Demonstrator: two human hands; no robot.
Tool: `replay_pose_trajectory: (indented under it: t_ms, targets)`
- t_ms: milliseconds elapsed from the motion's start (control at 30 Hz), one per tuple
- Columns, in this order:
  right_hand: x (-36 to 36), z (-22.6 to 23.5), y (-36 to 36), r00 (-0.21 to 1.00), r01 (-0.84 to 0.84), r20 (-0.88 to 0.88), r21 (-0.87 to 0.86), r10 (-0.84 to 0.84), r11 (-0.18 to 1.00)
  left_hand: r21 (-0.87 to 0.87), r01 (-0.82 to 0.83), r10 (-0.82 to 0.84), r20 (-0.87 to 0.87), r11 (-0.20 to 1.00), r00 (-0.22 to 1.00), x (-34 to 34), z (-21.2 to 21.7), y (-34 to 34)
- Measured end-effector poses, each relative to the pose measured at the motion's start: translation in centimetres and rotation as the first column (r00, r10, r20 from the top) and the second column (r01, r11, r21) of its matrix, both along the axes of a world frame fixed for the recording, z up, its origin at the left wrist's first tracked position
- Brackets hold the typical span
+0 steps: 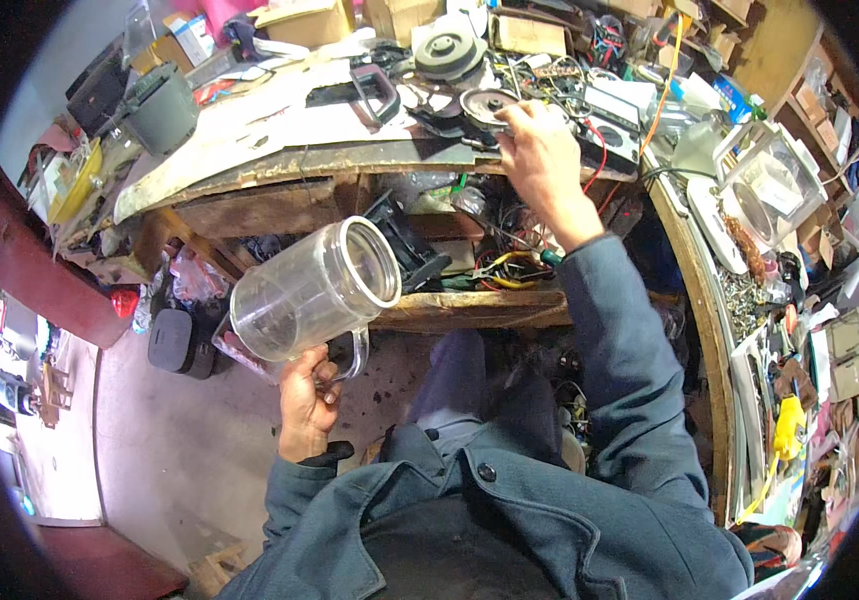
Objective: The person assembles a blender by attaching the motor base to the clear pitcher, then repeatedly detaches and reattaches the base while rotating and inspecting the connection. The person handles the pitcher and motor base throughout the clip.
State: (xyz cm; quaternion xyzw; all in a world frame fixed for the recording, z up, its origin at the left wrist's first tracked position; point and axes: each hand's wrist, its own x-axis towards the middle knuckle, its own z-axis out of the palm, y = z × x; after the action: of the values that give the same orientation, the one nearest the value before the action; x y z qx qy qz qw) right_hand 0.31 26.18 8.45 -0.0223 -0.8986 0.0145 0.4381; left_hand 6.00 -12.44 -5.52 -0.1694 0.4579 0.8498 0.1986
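Note:
A clear plastic blender jug (pixel 299 295) is tilted on its side above the floor, its round open mouth toward the right. My left hand (pixel 309 395) is closed on it from below, beside the jug's clear handle. At the bench my right hand (pixel 541 160) reaches forward, and its fingers pinch the right edge of a round disc-shaped part (pixel 486 104) with a hub in its middle. The fingertips are partly hidden. Just behind that lies a bigger dark round part (pixel 448 54), and to the left an empty dark frame (pixel 376 95) stands on the bench.
The cluttered workbench (pixel 279 150) spans the front, with wires and circuit parts at right. A grey bin (pixel 161 108) stands at its left end. Another clear jug (pixel 769 190) lies on the right-hand bench near a yellow tool (pixel 789 428). Under the bench is a shelf (pixel 469 310) with cables.

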Motion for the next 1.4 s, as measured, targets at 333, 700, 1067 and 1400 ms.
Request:
replay_pose_trajectory:
  t_ms: [333,700,1067,1400]
  targets:
    - [-4.7,1.0,4.0,0.985,0.006,0.159,0.344,-0.064,0.939,0.005,-0.023,0.023,0.018,1.000,1.000,0.2,0.0,0.0]
    - [-2.4,4.1,4.8,0.982,0.173,-0.107,0.209,-0.153,0.963,0.091,0.006,-0.008,0.023,0.996,1.000,-0.1,-0.5,-0.1]
    - [-1.9,5.6,7.2,0.968,0.017,-0.228,-0.362,-0.107,0.932,0.094,0.000,-0.001,0.017,0.996,1.000,-0.3,-0.8,0.1]
    - [-1.2,3.8,3.7,0.817,-0.437,-0.398,-0.899,0.417,-0.001,0.164,0.042,-0.052,0.056,0.986,0.997,-0.5,-1.8,-0.4]
